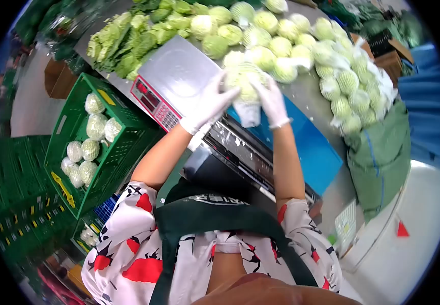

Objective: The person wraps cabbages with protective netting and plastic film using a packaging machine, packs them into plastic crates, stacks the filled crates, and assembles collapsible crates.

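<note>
Between my two hands is a pale green cabbage point(244, 80) in a white net-like wrapping, its loose end hanging toward me. My left hand point(212, 99), in a white glove, has its fingers curved against the cabbage's left side. On the other side my gloved right hand point(271, 99) grips it. Beneath the hands are a blue board point(311, 147) and a dark wrapping machine point(240, 147) with a metal bed. A scale point(179, 71) with a red-edged keypad panel stands beside my left hand.
Loose cabbages point(265, 23) and cut leaves point(123, 43) cover the far side of the table. Netted cabbages point(349, 84) are heaped at right, above a green sack point(380, 157). At left, a green crate point(70, 129) holds several wrapped cabbages; more crates point(11, 188) are stacked behind it.
</note>
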A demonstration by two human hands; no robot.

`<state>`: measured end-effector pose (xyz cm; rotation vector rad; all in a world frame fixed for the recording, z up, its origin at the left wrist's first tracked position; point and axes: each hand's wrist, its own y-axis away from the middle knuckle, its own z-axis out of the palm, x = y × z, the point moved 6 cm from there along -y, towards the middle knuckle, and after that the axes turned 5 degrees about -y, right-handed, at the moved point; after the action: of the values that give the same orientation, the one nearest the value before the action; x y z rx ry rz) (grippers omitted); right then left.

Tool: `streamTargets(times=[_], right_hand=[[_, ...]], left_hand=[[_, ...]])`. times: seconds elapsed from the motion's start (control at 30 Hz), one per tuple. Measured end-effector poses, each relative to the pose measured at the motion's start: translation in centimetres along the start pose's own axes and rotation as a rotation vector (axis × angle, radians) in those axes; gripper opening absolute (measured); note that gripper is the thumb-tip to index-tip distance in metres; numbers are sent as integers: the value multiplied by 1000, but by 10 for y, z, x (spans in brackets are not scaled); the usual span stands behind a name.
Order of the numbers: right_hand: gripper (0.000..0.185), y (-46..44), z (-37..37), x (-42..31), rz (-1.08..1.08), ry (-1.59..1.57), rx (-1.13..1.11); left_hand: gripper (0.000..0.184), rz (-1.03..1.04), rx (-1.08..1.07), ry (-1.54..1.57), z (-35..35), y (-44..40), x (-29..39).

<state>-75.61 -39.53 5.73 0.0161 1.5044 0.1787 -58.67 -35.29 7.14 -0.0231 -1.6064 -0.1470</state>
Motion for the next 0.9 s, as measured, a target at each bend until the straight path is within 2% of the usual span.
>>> streamTargets(times=[0.1,0.17,0.23,0.33,0.43,0.47,0.5,0.57,0.63,0.7,0.77,0.8,0.83,0.9], right_hand=[[67,84,-90,-8,-5,123,303],[69,134,-138,7,81,247,520],[72,170,-164,23,129,295,617],[72,202,-172,30,104,227,673],[70,234,-188,39,23,239,773],[71,253,-185,20,-33,310,859],[67,278,-192,15,-57,531,976],[66,324,-201,23,86,997,1103],[62,346,-186,40,302,1310,1160],[75,342,-168,77,421,1431,1061],[68,331,-160,86,318,1391,1061],[52,326,-157,86,266,1119,1036],[46,323,-156,83,220,1006,989],[34,324,-154,77,145,779,890]], left_hand=[[70,213,-93,-367,85,16,-20],[72,106,-305,-343,136,34,-17],[72,94,-432,-360,173,47,-27],[73,276,-533,-499,191,54,-25],[70,469,-341,-602,158,55,-17],[69,501,-258,-702,134,61,-4],[68,540,-168,-801,105,66,9],[68,474,-74,-1193,55,73,-10],[67,382,-78,-1266,27,89,-29],[72,486,-6,-1307,25,102,-40],[73,495,10,-1169,30,103,-49],[72,382,9,-1163,33,99,-55],[61,373,-48,-1048,38,101,-52],[46,256,-235,-539,42,98,-62]])
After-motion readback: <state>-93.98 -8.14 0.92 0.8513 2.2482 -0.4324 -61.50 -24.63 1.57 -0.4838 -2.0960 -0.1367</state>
